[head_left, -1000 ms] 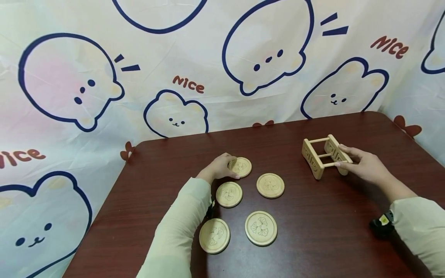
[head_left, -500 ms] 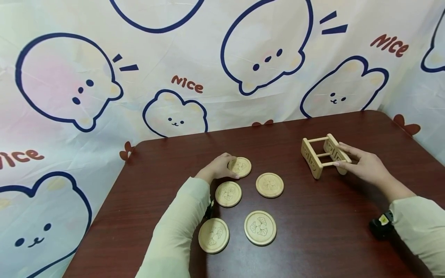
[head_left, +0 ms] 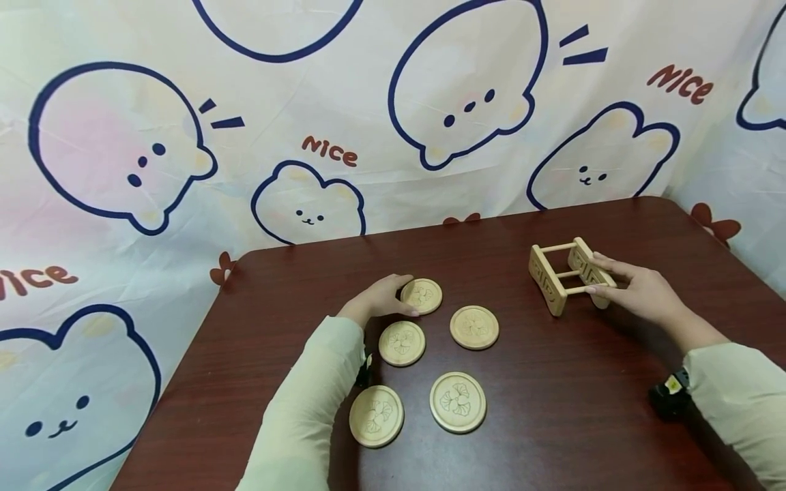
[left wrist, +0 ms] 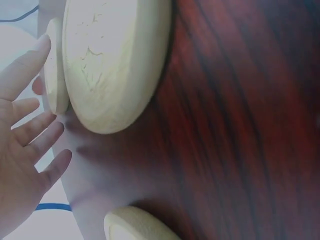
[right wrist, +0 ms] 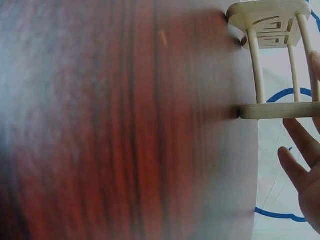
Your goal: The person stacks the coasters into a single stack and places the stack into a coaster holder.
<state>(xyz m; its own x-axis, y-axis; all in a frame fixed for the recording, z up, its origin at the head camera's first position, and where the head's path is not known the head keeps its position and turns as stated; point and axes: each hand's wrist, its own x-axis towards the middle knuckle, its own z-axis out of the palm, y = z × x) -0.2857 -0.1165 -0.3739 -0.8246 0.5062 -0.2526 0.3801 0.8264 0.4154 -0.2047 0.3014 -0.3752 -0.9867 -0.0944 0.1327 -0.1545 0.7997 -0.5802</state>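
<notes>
In the head view my left hand [head_left: 377,299] is at the left edge of the farthest round wooden coaster [head_left: 424,296], thumb and fingers spread apart around its rim. The left wrist view shows this hand [left wrist: 25,150] with its fingers loose and apart, the thumb tip overlapping that coaster [left wrist: 56,75]. My right hand [head_left: 645,292] holds the right end panel of a small wooden coaster rack [head_left: 548,279], made of two carved ends joined by rods. In the right wrist view the thumb is on one side of the panel [right wrist: 280,110] and fingers on the other.
Several more coasters carved with leaves lie flat near my left arm: one just below the hand [head_left: 402,344], one to its right [head_left: 474,327], two nearer me [head_left: 458,402]. The dark wooden table [head_left: 552,409] ends at a printed cloth backdrop [head_left: 381,191].
My left hand has loosened and drawn slightly left from the farthest coaster, its fingers wider apart. The right hand and rack hold their place; the view shifts a little.
</notes>
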